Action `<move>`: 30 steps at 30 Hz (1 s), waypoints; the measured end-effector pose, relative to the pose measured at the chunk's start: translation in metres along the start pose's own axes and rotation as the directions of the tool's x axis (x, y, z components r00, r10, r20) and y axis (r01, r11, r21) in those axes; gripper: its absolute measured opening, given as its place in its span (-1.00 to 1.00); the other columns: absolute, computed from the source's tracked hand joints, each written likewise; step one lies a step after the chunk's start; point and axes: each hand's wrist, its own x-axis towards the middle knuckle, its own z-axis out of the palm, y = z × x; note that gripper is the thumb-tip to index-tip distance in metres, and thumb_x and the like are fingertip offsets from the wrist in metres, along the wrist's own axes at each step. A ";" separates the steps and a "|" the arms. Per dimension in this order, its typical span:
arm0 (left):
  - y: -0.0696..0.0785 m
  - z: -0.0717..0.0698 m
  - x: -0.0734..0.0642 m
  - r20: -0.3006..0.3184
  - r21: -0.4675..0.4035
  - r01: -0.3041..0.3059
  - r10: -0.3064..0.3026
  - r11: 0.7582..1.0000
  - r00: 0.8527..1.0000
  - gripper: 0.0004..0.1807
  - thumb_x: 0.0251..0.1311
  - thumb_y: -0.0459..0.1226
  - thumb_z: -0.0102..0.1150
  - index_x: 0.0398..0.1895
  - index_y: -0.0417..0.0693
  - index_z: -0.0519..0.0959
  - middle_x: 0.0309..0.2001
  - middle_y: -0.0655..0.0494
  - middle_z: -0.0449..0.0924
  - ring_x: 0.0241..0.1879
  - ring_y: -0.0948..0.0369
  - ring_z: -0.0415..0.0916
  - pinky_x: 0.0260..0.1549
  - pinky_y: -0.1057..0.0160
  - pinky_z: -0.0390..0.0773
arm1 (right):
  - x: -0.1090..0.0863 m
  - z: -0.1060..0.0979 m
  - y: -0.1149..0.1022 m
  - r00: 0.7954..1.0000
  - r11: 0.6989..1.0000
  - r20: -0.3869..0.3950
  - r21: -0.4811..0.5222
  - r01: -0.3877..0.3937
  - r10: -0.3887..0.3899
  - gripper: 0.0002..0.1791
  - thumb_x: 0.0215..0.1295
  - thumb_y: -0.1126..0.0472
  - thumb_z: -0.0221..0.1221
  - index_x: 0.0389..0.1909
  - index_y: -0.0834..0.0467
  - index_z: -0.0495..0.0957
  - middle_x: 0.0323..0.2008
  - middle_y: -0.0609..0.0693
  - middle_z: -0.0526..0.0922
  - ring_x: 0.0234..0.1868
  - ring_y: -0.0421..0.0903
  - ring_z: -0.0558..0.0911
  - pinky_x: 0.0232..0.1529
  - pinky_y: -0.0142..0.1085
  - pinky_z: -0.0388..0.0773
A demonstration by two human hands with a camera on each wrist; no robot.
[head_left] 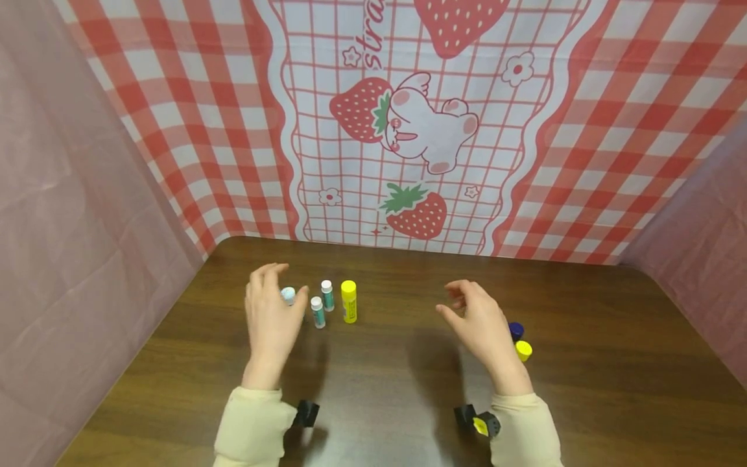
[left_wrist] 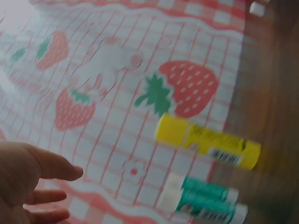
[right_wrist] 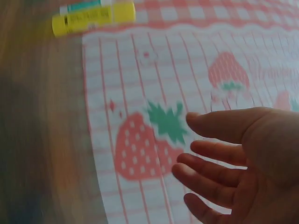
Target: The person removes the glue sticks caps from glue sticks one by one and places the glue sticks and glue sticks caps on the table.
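My left hand (head_left: pixel 270 318) is over the table's left side, fingers loosely bent, with no object between thumb and fingers in the left wrist view. Just beyond it stands a white-capped stick (head_left: pixel 288 294), mostly hidden by the hand. To its right, two small green glue sticks with white caps (head_left: pixel 318 312) (head_left: pixel 328 296) stand upright near a taller yellow glue stick (head_left: pixel 349 302). On the other side, my right hand (head_left: pixel 475 319) hovers with relaxed fingers and holds nothing. Beside its wrist show a dark blue cap (head_left: pixel 516 331) and a yellow cap (head_left: pixel 523 351); what lies below them is hidden.
The brown wooden table (head_left: pixel 385 383) ends at a red-and-white strawberry cloth (head_left: pixel 362 162) hanging behind it. Pink cloths (head_left: pixel 87 227) hang at both sides. A small white object (left_wrist: pixel 257 8) appears at the upper right of the left wrist view.
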 end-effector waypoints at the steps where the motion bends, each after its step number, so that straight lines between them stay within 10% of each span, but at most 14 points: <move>1: 0.003 0.004 -0.002 0.023 -0.006 -0.020 0.020 1.000 1.000 -0.51 -0.04 -0.29 0.29 0.00 -0.23 0.43 0.06 -0.14 0.33 0.05 -0.06 0.26 0.04 0.02 0.23 | 0.001 0.004 -0.005 1.000 1.000 -0.004 0.008 0.015 -0.015 -0.59 0.09 0.12 0.24 -0.07 0.23 0.46 -0.20 0.12 0.55 -0.23 -0.02 0.57 -0.23 -0.07 0.50; 14: 0.026 0.054 -0.036 0.185 -0.034 -0.072 0.077 0.997 0.980 -0.43 -0.03 -0.32 0.26 0.09 -0.28 0.34 0.02 -0.15 0.39 0.02 -0.03 0.36 -0.01 0.02 0.40 | 0.022 0.047 -0.044 0.973 0.969 0.055 0.121 0.215 -0.223 -0.71 0.09 0.21 0.24 -0.12 0.13 0.52 -0.27 -0.04 0.57 -0.25 -0.15 0.55 -0.25 -0.22 0.50; 30: 0.018 0.074 -0.046 0.284 -0.058 0.007 0.010 0.998 0.959 -0.36 0.00 -0.31 0.20 0.17 -0.34 0.24 0.05 -0.26 0.37 0.05 -0.08 0.36 0.02 -0.03 0.37 | 0.036 0.072 -0.062 0.943 0.949 0.139 0.135 0.284 -0.301 -0.56 0.14 0.29 0.17 0.09 0.14 0.43 -0.01 0.02 0.52 -0.05 -0.04 0.55 -0.10 -0.16 0.50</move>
